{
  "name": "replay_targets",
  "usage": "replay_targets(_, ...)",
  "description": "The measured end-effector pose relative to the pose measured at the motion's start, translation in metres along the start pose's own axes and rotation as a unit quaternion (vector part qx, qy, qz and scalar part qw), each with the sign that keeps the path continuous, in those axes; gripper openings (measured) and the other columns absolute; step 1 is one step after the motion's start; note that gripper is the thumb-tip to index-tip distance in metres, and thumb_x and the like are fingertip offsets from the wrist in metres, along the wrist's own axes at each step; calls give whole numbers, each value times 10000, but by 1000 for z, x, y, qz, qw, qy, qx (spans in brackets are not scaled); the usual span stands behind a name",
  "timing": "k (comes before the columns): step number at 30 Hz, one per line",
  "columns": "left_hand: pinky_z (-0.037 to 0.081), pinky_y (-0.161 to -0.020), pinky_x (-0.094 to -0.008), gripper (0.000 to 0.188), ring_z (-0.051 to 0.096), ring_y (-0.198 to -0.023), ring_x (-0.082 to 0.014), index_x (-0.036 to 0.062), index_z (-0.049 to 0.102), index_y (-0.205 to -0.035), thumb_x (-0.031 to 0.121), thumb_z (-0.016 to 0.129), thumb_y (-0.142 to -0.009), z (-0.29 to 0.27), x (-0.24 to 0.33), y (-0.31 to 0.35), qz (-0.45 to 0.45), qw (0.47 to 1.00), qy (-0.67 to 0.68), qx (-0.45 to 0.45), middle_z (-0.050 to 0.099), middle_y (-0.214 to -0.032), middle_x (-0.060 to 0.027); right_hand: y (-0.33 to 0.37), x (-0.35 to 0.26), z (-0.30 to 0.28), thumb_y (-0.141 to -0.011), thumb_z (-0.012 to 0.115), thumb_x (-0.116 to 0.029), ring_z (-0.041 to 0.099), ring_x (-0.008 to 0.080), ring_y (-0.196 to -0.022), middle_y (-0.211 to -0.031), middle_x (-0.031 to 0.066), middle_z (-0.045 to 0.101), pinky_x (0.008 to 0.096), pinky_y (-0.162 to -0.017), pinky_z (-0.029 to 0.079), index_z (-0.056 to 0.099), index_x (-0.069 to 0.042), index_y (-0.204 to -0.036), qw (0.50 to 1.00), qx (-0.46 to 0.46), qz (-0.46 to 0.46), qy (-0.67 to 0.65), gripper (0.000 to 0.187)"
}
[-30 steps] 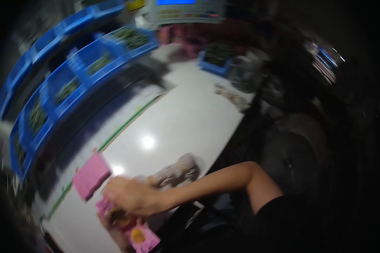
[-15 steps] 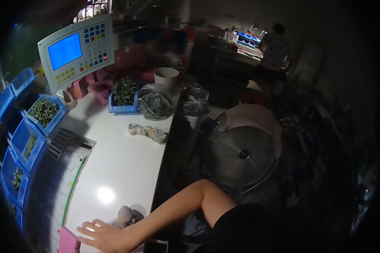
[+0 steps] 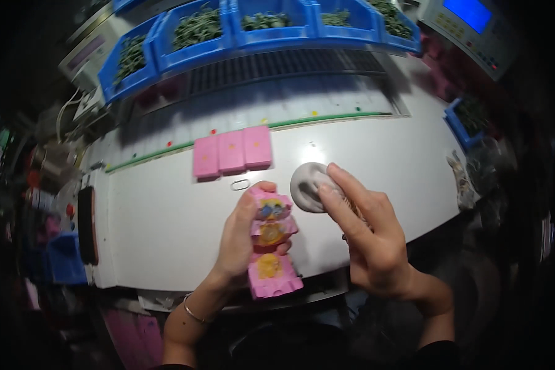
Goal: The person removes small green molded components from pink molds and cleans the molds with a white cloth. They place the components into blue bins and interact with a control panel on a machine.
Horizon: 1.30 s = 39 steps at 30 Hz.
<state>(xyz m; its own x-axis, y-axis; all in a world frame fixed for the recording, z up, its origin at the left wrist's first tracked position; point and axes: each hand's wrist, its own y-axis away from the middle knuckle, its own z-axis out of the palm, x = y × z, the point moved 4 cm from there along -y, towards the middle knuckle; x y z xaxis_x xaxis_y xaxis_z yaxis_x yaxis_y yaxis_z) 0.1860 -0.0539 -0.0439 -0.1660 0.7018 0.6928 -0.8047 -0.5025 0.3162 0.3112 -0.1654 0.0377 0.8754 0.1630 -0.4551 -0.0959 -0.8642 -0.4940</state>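
My left hand point(image 3: 235, 237), with a bracelet at its wrist, is closed round a row of pink mould blocks point(image 3: 270, 266). Yellowish hollows show in their faces, which are turned toward my right. My right hand point(image 3: 382, 246) grips a grey cloth pouch point(image 3: 306, 188) by its tied neck, the rounded end pointing up and left. Pouch and moulds are close together but apart, over the front of the white table point(image 3: 166, 228). Beyond them three more pink blocks point(image 3: 231, 151) lie side by side. A small oval band point(image 3: 240, 184) lies just in front of these.
Blue bins point(image 3: 194, 52) of small green pieces stand along the back, above a dark grille point(image 3: 290, 63). A control panel point(image 3: 468, 34) with a lit screen is at the far right. A tied cloth bundle point(image 3: 462, 179) lies near the right edge; a dark flat object point(image 3: 87, 225) lines the left edge.
The view has swung left from the fan and panel to the table and bins. The grey pouch, earlier on the table beside my right arm, is now in my right hand. My left hand has come into view.
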Motion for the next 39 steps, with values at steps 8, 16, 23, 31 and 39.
replay_targets(8,464,-546,-272,424,546,-690,-152,54,376,-1197,412,300,-983,-4,-1,7,-6,1000,-8,24,544,-918,-108,-3,-5,29,-578,604,34,514,250,-837,-1348,134,446,329,-734,417,479,-71,-1291,993,-112,-5,35,732)
replay_targets(16,487,-549,-257,481,567,-647,-145,34,453,-1123,454,267,-979,-12,-4,2,-37,998,-30,34,575,-847,-99,0,0,50,-545,632,51,526,241,-887,-1361,102,437,324,-761,419,475,-75,-1294,989,-145,-16,11,775)
replay_targets(23,510,-553,-263,533,587,-629,-156,30,499,-1050,497,256,-967,-9,-2,-3,-81,993,2,80,595,-821,-103,-7,0,62,-643,621,-19,524,236,-881,-1334,106,469,322,-777,421,500,-67,-1274,991,-93,-76,62,644)
replay_targets(31,521,-644,-303,540,591,-696,-183,39,462,-1137,509,264,-961,-17,-1,-7,-27,998,16,58,591,-882,-98,2,-11,49,-716,582,-111,510,198,-859,-1279,57,522,292,-732,412,600,-116,-1174,972,-57,-176,145,458)
replay_targets(39,475,-862,-307,512,571,-969,-186,55,442,-1189,486,275,-969,-26,-4,-10,1,996,-17,90,559,-1062,-97,0,-9,48,-748,566,-138,520,205,-879,-1286,17,516,304,-725,403,582,-141,-1200,974,-67,-158,149,453)
